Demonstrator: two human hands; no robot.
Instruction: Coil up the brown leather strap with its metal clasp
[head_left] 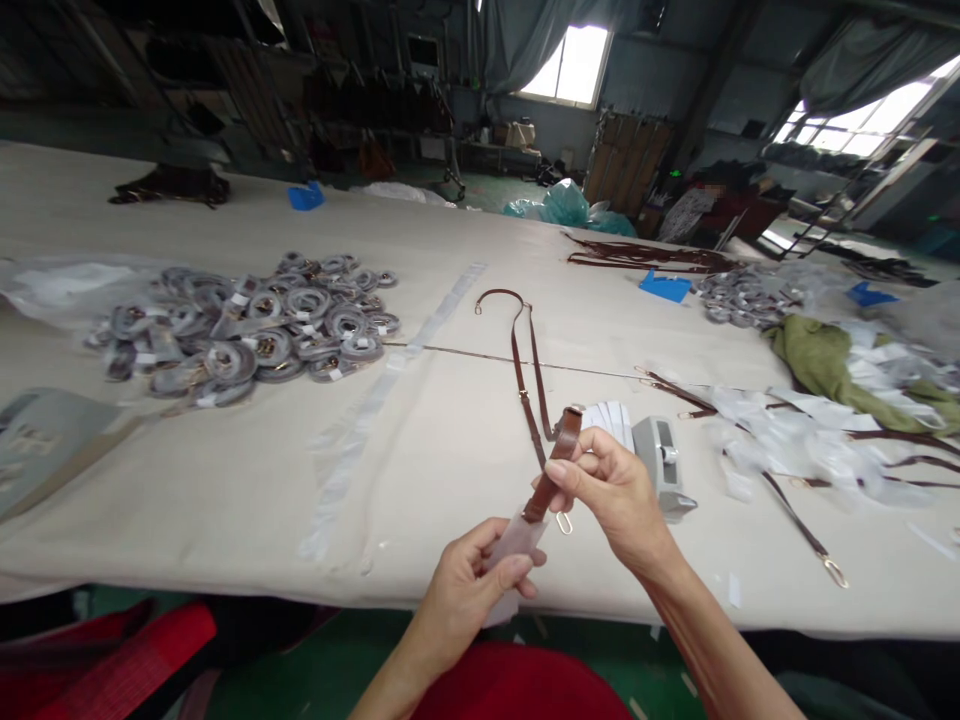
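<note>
My right hand [611,490] is closed round a folded brown leather strap [559,452] with a gold clasp hanging below it. The rest of the strap runs away across the table [225,480] to a curved end at the far middle. My left hand [469,585] pinches a small clear plastic sleeve [517,535] whose top meets the strap's lower end. Both hands hover over the table's near edge.
A heap of bagged coiled straps [247,330] lies at the left, a smaller one [739,295] at the far right. Loose brown straps and clear bags [795,440] spread on the right, beside a green cloth [817,360]. A grey device [660,460] and white labels sit behind my right hand.
</note>
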